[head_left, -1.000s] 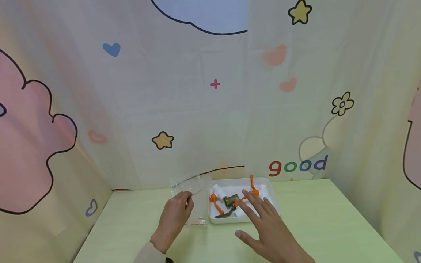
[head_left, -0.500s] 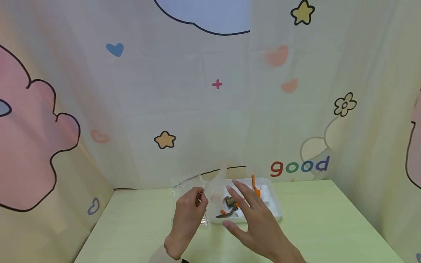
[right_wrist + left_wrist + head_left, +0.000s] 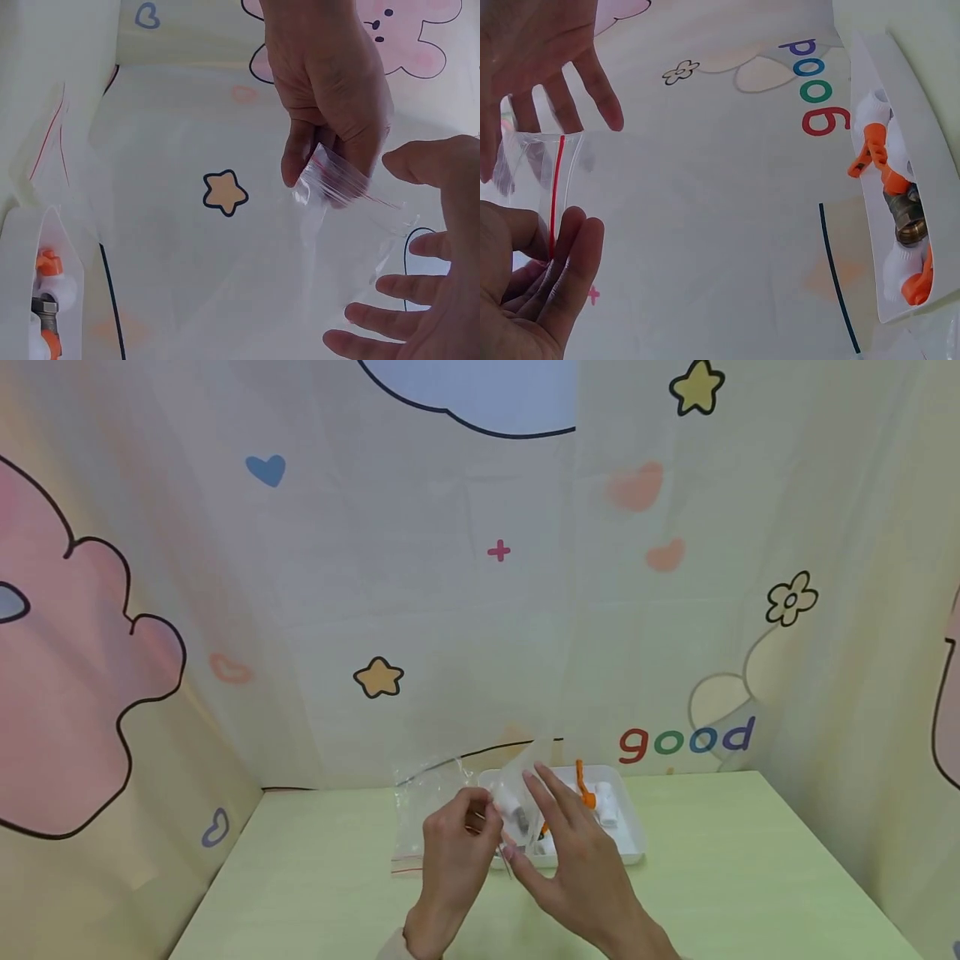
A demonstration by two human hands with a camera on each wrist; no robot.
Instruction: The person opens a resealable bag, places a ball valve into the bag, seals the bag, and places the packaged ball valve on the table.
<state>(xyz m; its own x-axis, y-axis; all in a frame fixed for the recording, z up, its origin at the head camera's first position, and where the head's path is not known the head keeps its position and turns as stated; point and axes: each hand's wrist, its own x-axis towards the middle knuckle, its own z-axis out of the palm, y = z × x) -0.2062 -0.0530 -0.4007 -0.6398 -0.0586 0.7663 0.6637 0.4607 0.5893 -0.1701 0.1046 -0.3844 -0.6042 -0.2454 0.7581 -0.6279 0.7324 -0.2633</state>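
Note:
My left hand [image 3: 457, 847] pinches a clear zip bag [image 3: 337, 225] by its end with the red seal line. The bag hangs off to the right of those fingers, in front of the white tray [image 3: 633, 839]. My right hand [image 3: 588, 877] is held up beside it with fingers spread and straight. In the left wrist view the right hand [image 3: 544, 45] is close to the bag's edge; whether they touch I cannot tell. Inside the tray are orange-handled white plastic valves [image 3: 877, 142] and a brass fitting [image 3: 907, 217], partly hidden in the head view.
Another clear zip bag [image 3: 412, 827] with red lines lies flat on the pale green table [image 3: 322, 877], left of the tray. A printed curtain [image 3: 450, 568] stands behind and at both sides of the table.
My left hand has moved right, bringing the bag across in front of the tray. My right hand has shifted slightly left, so both hands are now closer together.

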